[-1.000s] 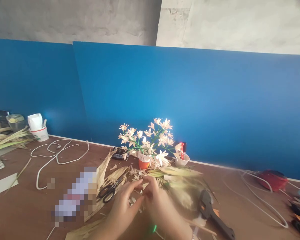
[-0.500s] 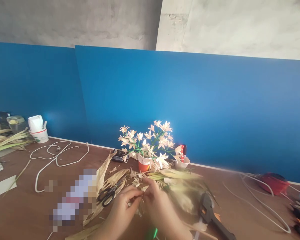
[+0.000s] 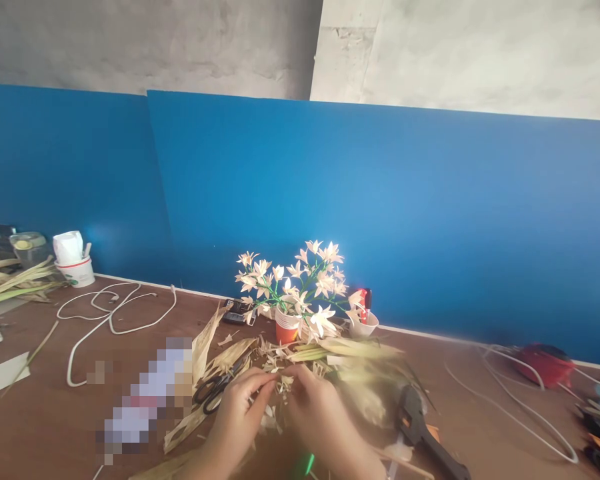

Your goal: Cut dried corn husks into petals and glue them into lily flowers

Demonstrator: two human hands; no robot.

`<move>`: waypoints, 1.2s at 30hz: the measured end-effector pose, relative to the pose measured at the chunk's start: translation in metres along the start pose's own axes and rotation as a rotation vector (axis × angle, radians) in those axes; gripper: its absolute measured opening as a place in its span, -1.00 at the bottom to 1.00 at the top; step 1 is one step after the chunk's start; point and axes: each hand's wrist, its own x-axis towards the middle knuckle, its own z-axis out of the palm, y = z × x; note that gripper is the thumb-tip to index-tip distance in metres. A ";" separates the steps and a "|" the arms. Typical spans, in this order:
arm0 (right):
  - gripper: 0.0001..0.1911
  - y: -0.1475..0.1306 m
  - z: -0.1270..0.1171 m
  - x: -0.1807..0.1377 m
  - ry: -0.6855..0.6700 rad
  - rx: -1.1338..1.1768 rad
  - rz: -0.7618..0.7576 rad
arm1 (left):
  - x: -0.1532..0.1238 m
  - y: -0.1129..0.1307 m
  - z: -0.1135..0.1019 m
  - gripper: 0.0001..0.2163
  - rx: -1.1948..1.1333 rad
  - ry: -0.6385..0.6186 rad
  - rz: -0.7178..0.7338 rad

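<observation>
My left hand [image 3: 243,407] is closed in a pinch, thumb against index finger. At its fingertips is a small pale piece of corn husk [image 3: 285,383], shaped somewhat like a flower. My right hand [image 3: 316,403] is close beside it with curled fingers; what they hold is hidden. Below the hands a thin green stick [image 3: 310,464] shows, its upper end near the right wrist. Black-handled scissors [image 3: 214,395] lie left of my left hand. Beyond both hands, pale husk flowers [image 3: 324,320] on green stems stand in an orange and white cup [image 3: 286,327].
A black glue gun [image 3: 420,427] lies right of my right arm. Dry husks [image 3: 230,357] and scraps spread around the hands. At left are a white cable [image 3: 115,313] and white cups [image 3: 76,270]; at right, a red object [image 3: 545,365] with cables. A blue panel [image 3: 380,213] rises behind.
My hands have moved slightly apart at the fingertips, so the pale husk piece now shows between them. The right fingers have dropped a little. The view has shifted slightly.
</observation>
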 end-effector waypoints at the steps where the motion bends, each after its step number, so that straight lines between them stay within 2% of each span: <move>1: -0.61 -0.002 -0.001 0.000 -0.006 -0.007 -0.001 | 0.000 0.000 0.000 -0.80 0.005 -0.005 -0.004; 9: -0.71 -0.011 -0.006 -0.001 -0.031 0.025 -0.026 | -0.002 -0.005 0.002 -0.81 0.018 -0.002 0.002; 20: -0.78 -0.005 -0.007 -0.003 -0.002 -0.118 0.022 | -0.002 0.000 0.001 -0.78 0.041 -0.012 0.012; 24: -0.67 -0.002 -0.009 -0.001 -0.024 -0.085 0.020 | -0.001 -0.006 0.001 -0.78 0.056 0.013 0.008; 26: -0.75 0.001 -0.008 0.001 0.004 -0.072 0.028 | -0.001 -0.008 0.000 -0.77 0.089 0.024 0.018; 29: -0.81 0.006 -0.006 0.002 0.027 -0.072 0.014 | -0.002 -0.006 -0.001 -0.80 0.246 0.079 0.133; 31: -0.82 0.007 -0.003 0.002 0.027 -0.088 0.003 | -0.005 -0.002 0.000 -0.68 0.392 0.123 0.261; 33: -0.84 0.007 0.000 0.001 0.021 -0.118 -0.003 | -0.008 0.002 0.001 -0.57 0.498 0.114 0.371; 36: -0.83 0.004 0.003 0.000 -0.014 -0.154 -0.028 | -0.011 0.008 0.004 -0.62 0.526 0.060 0.449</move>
